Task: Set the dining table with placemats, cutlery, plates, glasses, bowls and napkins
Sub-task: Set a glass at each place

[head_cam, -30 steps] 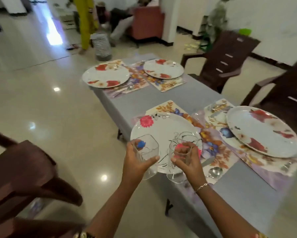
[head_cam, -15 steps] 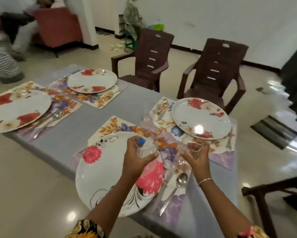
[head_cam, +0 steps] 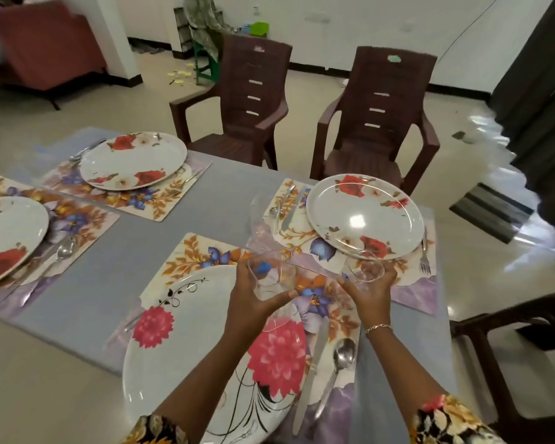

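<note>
We see left hand (head_cam: 253, 304) fingers and thumb curled round clear glass (head_cam: 273, 277); right hand (head_cam: 370, 291) cupped, gripping second clear glass (head_cam: 364, 267); both over near placemat (head_cam: 189, 254), glasses apart.

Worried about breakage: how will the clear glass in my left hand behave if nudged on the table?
The glass looks thin and clear, so probably fragile and light. Its smooth sides may slip in the left hand. It seems taller than wide, so a nudge could tip it.

A grey table (head_cam: 135, 251) carries four floral placemats (head_cam: 189, 256), two along each long side.
</note>
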Tool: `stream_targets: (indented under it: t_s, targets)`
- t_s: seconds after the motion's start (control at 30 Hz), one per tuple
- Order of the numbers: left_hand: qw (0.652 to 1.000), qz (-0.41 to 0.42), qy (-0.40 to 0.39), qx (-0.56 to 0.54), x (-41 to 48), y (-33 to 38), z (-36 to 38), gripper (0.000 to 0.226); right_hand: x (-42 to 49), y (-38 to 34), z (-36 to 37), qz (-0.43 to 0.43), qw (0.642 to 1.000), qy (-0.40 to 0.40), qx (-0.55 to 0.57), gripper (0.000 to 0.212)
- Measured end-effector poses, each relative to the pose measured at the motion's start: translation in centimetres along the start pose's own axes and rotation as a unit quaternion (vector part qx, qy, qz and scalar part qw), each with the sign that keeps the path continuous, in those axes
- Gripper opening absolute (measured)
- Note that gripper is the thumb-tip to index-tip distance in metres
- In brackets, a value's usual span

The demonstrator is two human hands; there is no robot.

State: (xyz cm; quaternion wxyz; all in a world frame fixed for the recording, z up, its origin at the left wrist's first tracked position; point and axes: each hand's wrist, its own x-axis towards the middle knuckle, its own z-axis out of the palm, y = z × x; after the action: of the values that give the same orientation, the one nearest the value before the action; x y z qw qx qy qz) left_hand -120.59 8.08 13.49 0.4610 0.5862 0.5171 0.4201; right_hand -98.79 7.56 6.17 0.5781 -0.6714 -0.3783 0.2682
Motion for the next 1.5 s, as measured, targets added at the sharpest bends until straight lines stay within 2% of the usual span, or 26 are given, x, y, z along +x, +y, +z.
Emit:
stream_targets:
  t_s: [0.13, 0.23, 0.3, 0.33, 0.4, 0.47, 0.5, 0.57, 0.63, 0.73, 0.97, 1.1, 1.33, 1.5]
  targets:
    - [1.0, -0.001, -0.015, 0.004, 0.5, -0.7, -1.0, 0.084, -1.1, 0.5, -0.3, 0.029, 0.999, 0.022, -0.022, 0.106]
    - [1.0, -0.001, -0.028, -0.005, 0.9, -1.3, -2.7, 0.082, -3.6, -0.8, 0.5, 0.036, 0.984, 0.155, -0.08, 0.103]
    - [0.999, 0.002, -0.039, -0.004, 1.1, -2.0, -4.4, 0.082, -5.9, -2.3, 2.0, -0.011, 0.962, 0.243, -0.122, 0.092]
    - [0.999, 0.004, -0.044, -0.006, 1.2, -2.3, -5.5, 0.084, -7.1, -3.2, 3.2, -0.043, 0.959, 0.253, -0.124, 0.087]
    - [0.998, 0.015, -0.055, -0.018, 1.3, -2.7, -8.2, 0.077, -9.3, -5.1, 6.3, -0.071, 0.975, 0.184, -0.106, 0.078]
    - [0.997, 0.019, -0.07, -0.029, 1.2, -3.3, -11.4, 0.068, -11.5, -7.4, 10.1, -0.04, 0.998, 0.022, -0.04, 0.072]
    - [0.996, 0.024, -0.074, -0.032, 1.2, -3.6, -13.2, 0.065, -12.6, -8.7, 12.3, -0.012, 0.998, -0.067, 0.009, 0.07]
    - [0.996, 0.024, -0.08, -0.039, 1.1, -4.4, -17.1, 0.065, -14.3, -10.8, 16.7, 0.038, 0.974, -0.209, 0.075, 0.076]
    - [0.994, 0.018, -0.094, -0.046, 1.1, -5.1, -21.1, 0.066, -15.7, -12.1, 21.3, 0.031, 0.952, -0.3, 0.048, 0.08]
    - [0.995, 0.019, -0.095, -0.027, 0.7, -5.8, -27.1, 0.071, -17.6, -14.0, 27.8, -0.002, 0.934, -0.358, 0.0, 0.082]
    - [0.998, 0.022, -0.028, 0.053, 2.6, -7.7, -37.9, 0.073, -18.9, -16.6, 39.4, -0.066, 0.907, -0.415, -0.031, 0.071]
    - [0.995, 0.011, -0.022, 0.096, 5.7, -8.9, -42.4, 0.09, -18.2, -17.0, 45.2, -0.058, 0.913, -0.403, -0.013, 0.069]
    - [0.985, 0.022, -0.028, 0.167, 13.6, -11.8, -49.6, 0.079, -11.9, -16.2, 53.0, -0.028, 0.959, -0.281, 0.018, 0.078]
    - [0.973, 0.037, -0.058, 0.22, 18.6, -12.4, -52.5, 0.082, -7.4, -15.2, 55.7, -0.02, 0.983, -0.181, 0.023, 0.077]
